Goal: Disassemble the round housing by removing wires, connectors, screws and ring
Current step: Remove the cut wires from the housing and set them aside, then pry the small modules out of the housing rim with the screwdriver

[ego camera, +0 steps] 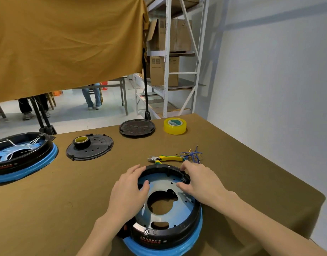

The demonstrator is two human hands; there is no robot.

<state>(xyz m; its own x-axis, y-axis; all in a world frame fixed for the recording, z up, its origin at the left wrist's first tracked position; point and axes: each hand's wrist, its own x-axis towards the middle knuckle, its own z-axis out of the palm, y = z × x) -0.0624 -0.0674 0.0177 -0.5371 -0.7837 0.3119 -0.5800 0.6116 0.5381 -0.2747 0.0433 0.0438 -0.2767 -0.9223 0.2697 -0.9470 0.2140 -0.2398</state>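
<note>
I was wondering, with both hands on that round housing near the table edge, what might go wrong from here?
1. The round housing sits close to the near edge of the table; a hard pull could slide it off.
2. The left hand and right hand press fingers on the metal plate; its cutout edges might nick skin.
3. The cutters and loose wires lie just behind the housing, where a slipping hand could hit them.
</note>
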